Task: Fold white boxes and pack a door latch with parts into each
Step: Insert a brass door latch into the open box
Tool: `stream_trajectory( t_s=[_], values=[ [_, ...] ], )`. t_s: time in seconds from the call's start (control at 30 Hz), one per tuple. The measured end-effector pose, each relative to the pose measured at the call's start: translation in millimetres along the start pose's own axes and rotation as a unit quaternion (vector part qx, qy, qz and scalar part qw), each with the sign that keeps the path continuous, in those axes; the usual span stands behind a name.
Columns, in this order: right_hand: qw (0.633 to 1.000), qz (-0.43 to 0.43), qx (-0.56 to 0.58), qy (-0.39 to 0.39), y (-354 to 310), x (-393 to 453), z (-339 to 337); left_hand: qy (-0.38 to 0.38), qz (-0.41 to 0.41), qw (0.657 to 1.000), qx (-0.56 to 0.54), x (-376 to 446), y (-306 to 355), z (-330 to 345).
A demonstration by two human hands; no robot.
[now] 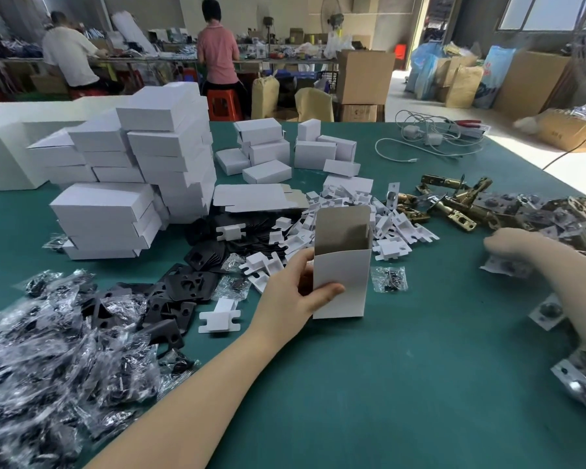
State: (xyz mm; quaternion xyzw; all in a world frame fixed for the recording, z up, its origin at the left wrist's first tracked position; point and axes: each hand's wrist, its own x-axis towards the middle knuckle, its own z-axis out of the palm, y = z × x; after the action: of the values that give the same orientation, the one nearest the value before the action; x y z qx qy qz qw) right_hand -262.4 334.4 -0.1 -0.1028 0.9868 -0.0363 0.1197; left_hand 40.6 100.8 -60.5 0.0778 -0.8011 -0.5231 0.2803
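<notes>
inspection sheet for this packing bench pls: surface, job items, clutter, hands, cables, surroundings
Surface: green table mat, crowded at the far side and left.
Job's things: open white box held upright; brass door latches far right; closed white boxes stacked left.
Clutter: white card inserts, black plates, bagged parts.
Hands: left hand grips the box; right hand blurred, by the latch pile.
Cables: white charger cables at the far edge.
Surroundings: two people at a rear bench; cardboard cartons.

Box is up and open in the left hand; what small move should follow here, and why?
Probably the right hand closes on a latch from the pile and brings it to the box. The left hand holds the box upright with its top open and seemingly empty, while the blurred right hand reaches toward that pile.
</notes>
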Motion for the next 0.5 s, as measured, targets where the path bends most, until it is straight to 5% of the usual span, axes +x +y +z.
stream_trajectory(
  t_s=[0.5],
  values=[
    [0.999,-0.02,0.041,-0.019,7,-20,-11,-0.006,-0.002,1.0,-0.021,0,1,-1]
  ],
)
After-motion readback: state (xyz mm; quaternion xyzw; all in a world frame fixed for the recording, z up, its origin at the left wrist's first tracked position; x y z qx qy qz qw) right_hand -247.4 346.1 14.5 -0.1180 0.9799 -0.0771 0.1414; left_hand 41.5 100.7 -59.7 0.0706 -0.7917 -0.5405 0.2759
